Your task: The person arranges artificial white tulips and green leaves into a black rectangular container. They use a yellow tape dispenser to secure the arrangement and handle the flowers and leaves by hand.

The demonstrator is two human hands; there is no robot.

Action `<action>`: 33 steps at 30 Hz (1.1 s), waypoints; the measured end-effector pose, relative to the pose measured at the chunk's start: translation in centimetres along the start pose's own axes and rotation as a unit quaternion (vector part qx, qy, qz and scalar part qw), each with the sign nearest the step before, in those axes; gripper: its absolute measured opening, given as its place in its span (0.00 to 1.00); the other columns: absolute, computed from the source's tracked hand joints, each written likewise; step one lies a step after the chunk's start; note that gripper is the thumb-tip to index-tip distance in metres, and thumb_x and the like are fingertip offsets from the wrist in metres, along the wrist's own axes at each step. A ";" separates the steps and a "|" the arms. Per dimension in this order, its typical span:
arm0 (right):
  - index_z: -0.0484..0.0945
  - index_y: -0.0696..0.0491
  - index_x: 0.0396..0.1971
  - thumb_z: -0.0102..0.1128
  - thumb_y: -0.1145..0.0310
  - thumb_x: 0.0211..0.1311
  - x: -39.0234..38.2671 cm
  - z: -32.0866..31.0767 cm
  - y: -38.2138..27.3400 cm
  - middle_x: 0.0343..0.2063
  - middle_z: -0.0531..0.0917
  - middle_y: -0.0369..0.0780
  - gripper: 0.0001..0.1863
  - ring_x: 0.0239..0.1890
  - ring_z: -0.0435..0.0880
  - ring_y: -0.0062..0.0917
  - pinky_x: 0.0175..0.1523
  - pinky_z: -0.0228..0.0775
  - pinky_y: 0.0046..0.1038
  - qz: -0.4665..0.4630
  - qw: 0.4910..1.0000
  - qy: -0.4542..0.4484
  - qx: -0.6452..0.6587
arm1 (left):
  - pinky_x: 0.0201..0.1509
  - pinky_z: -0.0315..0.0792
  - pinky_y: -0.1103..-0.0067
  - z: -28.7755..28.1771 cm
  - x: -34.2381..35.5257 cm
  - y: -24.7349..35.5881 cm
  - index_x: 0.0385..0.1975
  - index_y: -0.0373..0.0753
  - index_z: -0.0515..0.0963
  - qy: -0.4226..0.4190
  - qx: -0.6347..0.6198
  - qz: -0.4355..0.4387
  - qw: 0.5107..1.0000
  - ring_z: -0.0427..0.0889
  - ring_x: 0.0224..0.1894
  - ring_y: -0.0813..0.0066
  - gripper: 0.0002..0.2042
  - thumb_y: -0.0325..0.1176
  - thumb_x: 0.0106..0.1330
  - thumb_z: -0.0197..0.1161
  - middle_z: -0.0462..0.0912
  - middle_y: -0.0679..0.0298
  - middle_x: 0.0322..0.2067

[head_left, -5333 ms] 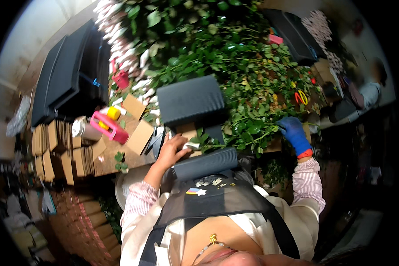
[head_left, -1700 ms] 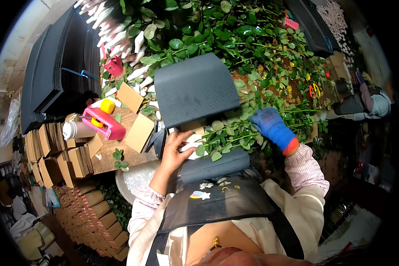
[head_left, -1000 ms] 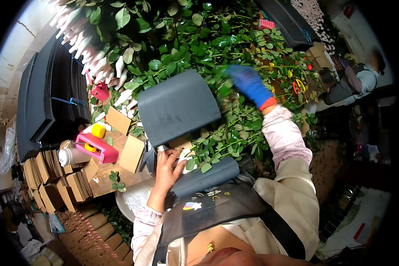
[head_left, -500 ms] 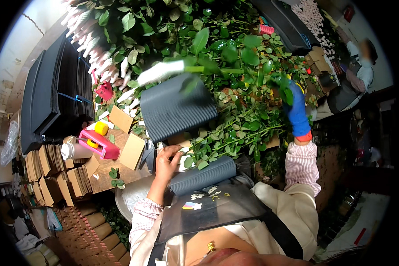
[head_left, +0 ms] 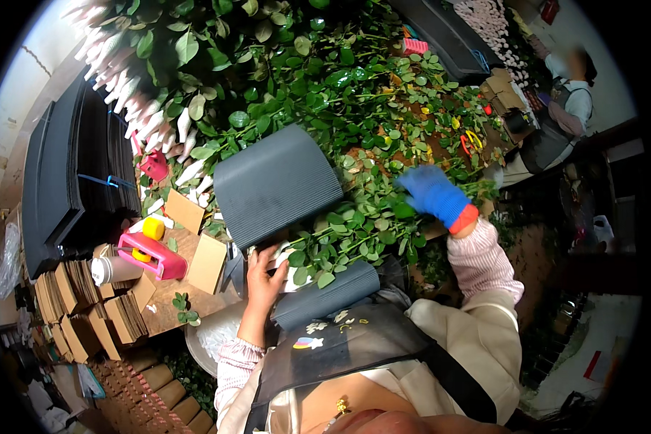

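My bare left hand (head_left: 265, 282) curves its thumb and fingers around white-covered flower heads (head_left: 291, 276) at the left end of a bunch of leafy rose stems (head_left: 365, 230). The bunch lies between a curved grey corrugated sheet (head_left: 275, 184) and a second, rolled corrugated sheet (head_left: 329, 295) against my apron. My right hand (head_left: 435, 194), in a blue glove with a red cuff, is over the stems toward the right end of the bunch. Motion smears its fingers, so any hold on a stem cannot be made out.
Leafy stems (head_left: 267, 94) with white-covered heads (head_left: 134, 101) pile up at the far side. To the left are stacked dark sheets (head_left: 72, 181), a pink tape dispenser (head_left: 155, 259), a white cup (head_left: 116, 270) and cardboard pieces (head_left: 208, 264). Red-and-yellow-handled cutters (head_left: 471, 142) lie right; another person (head_left: 564, 116) works beyond.
The white-headed stem held aloft across the view is no longer up there. My right hand has come nearer and leftward, down to the bunch. My left hand stays at the flower heads.
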State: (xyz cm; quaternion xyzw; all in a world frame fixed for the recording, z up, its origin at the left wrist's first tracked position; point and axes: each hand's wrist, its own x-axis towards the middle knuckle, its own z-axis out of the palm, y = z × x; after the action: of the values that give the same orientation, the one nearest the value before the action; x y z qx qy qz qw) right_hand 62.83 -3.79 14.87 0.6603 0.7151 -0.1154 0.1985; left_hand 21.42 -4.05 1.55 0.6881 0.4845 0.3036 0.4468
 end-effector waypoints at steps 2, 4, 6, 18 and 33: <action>0.81 0.44 0.53 0.63 0.62 0.62 3.9 -1.2 -0.1 0.47 0.85 0.42 0.19 0.47 0.85 0.39 0.55 0.77 0.42 -0.004 0.991 0.127 0.043 | 0.50 0.79 0.69 0.5 0.1 -1.0 0.57 0.38 0.77 0.008 0.051 0.047 0.998 0.83 0.48 0.52 0.22 0.31 0.64 0.71 0.78 0.49 0.48; 0.81 0.46 0.54 0.62 0.64 0.62 9.9 0.5 -0.6 0.46 0.85 0.42 0.19 0.52 0.83 0.38 0.60 0.73 0.42 -0.058 0.959 0.254 0.108 | 0.50 0.78 0.68 0.6 0.6 -0.3 0.59 0.38 0.76 -0.004 0.057 0.061 0.996 0.82 0.48 0.49 0.23 0.32 0.64 0.71 0.77 0.48 0.49; 0.81 0.46 0.54 0.60 0.66 0.64 15.3 2.4 -2.4 0.51 0.83 0.41 0.18 0.58 0.79 0.37 0.65 0.68 0.41 0.015 0.953 0.301 -0.021 | 0.54 0.75 0.65 0.2 0.6 0.9 0.61 0.37 0.73 -0.043 0.044 0.017 0.998 0.78 0.52 0.46 0.25 0.32 0.64 0.70 0.71 0.45 0.53; 0.84 0.46 0.42 0.59 0.76 0.55 16.2 -3.5 8.5 0.34 0.85 0.43 0.16 0.38 0.85 0.42 0.47 0.79 0.42 0.027 0.882 0.471 0.016 | 0.69 0.64 0.61 1.0 0.5 0.9 0.65 0.35 0.68 -0.033 0.067 0.050 0.996 0.67 0.64 0.42 0.27 0.29 0.66 0.65 0.65 0.41 0.62; 0.82 0.41 0.57 0.67 0.79 0.54 -5.9 2.2 -3.0 0.48 0.85 0.41 0.28 0.53 0.82 0.36 0.63 0.73 0.38 0.002 0.934 0.347 0.088 | 0.58 0.73 0.63 -0.2 -2.3 -2.3 0.60 0.33 0.68 0.010 0.028 -0.018 0.999 0.78 0.54 0.47 0.29 0.35 0.61 0.70 0.74 0.47 0.53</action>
State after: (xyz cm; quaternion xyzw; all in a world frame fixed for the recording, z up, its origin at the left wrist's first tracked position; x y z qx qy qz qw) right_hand 60.42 -10.33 15.14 0.6755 0.7250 0.0585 -0.1207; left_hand 19.55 -5.84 -0.48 0.6886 0.5094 0.2891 0.4275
